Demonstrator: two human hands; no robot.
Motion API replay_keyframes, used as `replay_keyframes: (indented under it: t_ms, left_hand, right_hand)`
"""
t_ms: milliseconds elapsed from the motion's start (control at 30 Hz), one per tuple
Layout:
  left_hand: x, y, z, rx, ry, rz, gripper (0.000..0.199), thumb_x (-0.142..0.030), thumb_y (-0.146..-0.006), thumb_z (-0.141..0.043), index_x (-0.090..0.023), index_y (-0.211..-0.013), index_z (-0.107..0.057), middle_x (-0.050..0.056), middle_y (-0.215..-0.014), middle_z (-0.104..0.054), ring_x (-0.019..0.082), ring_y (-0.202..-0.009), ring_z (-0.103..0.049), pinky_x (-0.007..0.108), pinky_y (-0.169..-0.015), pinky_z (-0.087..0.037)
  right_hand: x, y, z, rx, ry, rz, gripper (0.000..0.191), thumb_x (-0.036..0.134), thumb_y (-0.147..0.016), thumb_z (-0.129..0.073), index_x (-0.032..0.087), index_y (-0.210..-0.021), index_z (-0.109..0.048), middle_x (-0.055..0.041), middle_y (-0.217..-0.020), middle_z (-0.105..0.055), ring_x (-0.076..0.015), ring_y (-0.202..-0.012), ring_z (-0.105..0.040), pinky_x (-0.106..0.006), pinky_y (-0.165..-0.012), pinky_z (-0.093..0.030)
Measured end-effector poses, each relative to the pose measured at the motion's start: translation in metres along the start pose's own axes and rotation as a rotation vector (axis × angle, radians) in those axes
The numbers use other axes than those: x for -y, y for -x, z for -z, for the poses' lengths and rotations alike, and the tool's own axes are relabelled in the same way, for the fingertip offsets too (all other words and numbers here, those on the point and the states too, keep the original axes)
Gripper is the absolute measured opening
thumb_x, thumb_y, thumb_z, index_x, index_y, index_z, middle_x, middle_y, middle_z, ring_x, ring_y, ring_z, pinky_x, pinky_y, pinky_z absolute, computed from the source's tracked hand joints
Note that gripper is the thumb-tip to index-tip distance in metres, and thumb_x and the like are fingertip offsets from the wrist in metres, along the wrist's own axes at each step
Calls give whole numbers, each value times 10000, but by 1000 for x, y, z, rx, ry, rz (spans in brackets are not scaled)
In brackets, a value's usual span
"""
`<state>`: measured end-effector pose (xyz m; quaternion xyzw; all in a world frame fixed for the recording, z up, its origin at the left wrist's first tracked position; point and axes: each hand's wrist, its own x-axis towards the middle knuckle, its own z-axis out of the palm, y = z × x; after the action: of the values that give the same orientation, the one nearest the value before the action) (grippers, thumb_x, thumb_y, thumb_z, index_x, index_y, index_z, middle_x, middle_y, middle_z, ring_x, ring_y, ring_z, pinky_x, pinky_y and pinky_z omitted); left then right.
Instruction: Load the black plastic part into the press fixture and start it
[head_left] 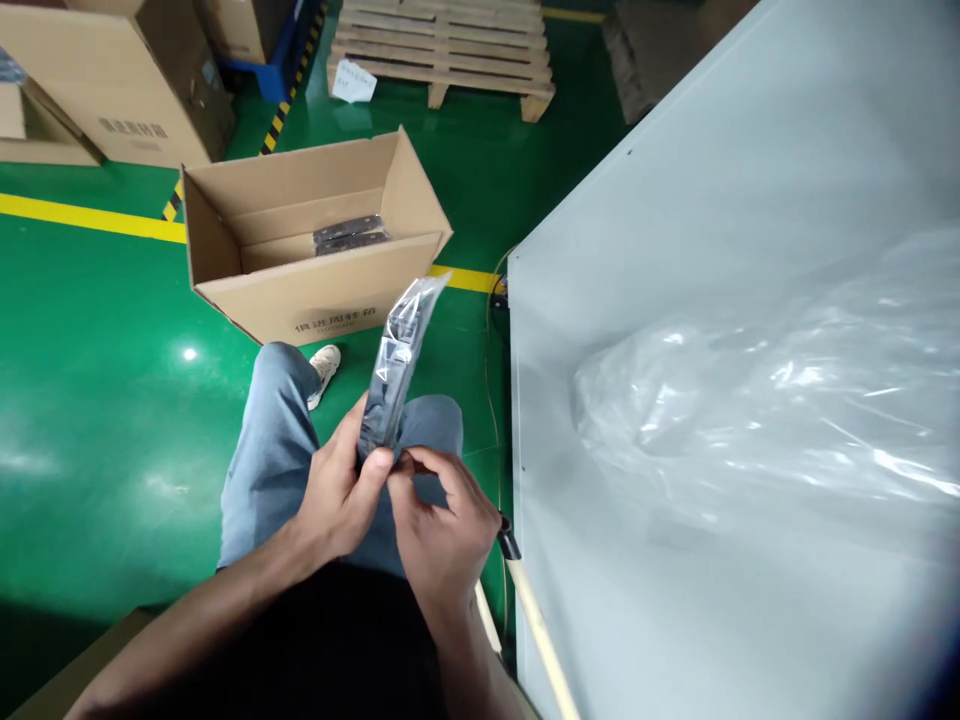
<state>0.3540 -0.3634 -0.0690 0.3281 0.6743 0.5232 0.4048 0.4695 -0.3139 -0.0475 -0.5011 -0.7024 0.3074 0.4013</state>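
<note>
A dark, long part in a clear plastic bag (394, 370) is held up over my lap, tilted with its far end to the right. My left hand (346, 490) grips its lower end, thumb across the front. With thumb and index finger pinched together, my right hand (439, 515) touches the bag's near end; it seems to hold the plastic edge there. Beyond the bag stands an open cardboard box (315, 290). Inside that box lie a few similar dark bagged parts (350, 235). What exactly the part is I cannot make out.
To my right is a large pale grey surface (585, 600) with a heap of clear plastic bags (780, 390) on it. A wooden pallet (442, 45) lies farther off, and other cardboard boxes (127, 90) stand at the upper left. A cream-coloured tube (540, 635) runs beside my right arm.
</note>
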Motion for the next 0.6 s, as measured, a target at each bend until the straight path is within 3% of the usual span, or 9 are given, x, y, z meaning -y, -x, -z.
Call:
replay_keyframes:
  t_ms: [133,233,333,400,500,600]
  left_hand:
    - [0,-2,1,-32,58,4,561,-632,-1053,-463,-169,-1233,-724,100,-1084,-750,290,-1088,-673,409,-1062,-516]
    - [1,-8,5,-113,111,78,644,-729,-1022,-447,-181,-1143,-763,93,-1093,-754,295,-1112,-670,404,-1063,-523]
    - [3,-16,10,-247,103,84,664,-742,-1019,-445,-174,-1211,-729,113,-1203,-735,320,-1305,-592,417,-1191,-425]
    - [4,-18,13,-278,71,58,645,-729,-1024,-454,-182,-1271,-692,118,-1240,-719,330,-1351,-559,418,-1207,-403]
    - [6,-18,12,-234,14,21,611,-715,-1027,-457,-215,-1317,-656,102,-1159,-720,319,-1195,-631,389,-1063,-501]
    - [10,-15,8,-224,-60,-54,583,-664,-1046,-447,-206,-1372,-601,100,-1123,-709,280,-1032,-652,382,-961,-528]
  right_hand:
    - [-11,-8,2,28,-200,-354,113,276,-869,-685,208,-827,-764,-21,-706,-745,-173,-624,-675,-295,-619,-574]
    - [-20,-14,3,-7,-328,-483,134,318,-851,-683,199,-810,-726,-14,-702,-728,-166,-641,-679,-279,-619,-564]
    - [-23,-14,4,-64,-335,-432,164,358,-857,-704,204,-915,-708,-27,-797,-752,-177,-714,-715,-309,-693,-599]
    - [-20,-7,2,-11,-261,-322,205,363,-855,-733,213,-990,-696,-26,-815,-750,-180,-725,-715,-322,-715,-608]
    - [-14,8,-8,135,-109,-132,201,321,-849,-755,221,-1010,-690,-23,-797,-746,-182,-707,-708,-322,-725,-612]
    - [-13,21,-20,183,-2,-45,51,257,-896,-710,216,-927,-707,-44,-804,-769,-185,-710,-727,-309,-719,-612]
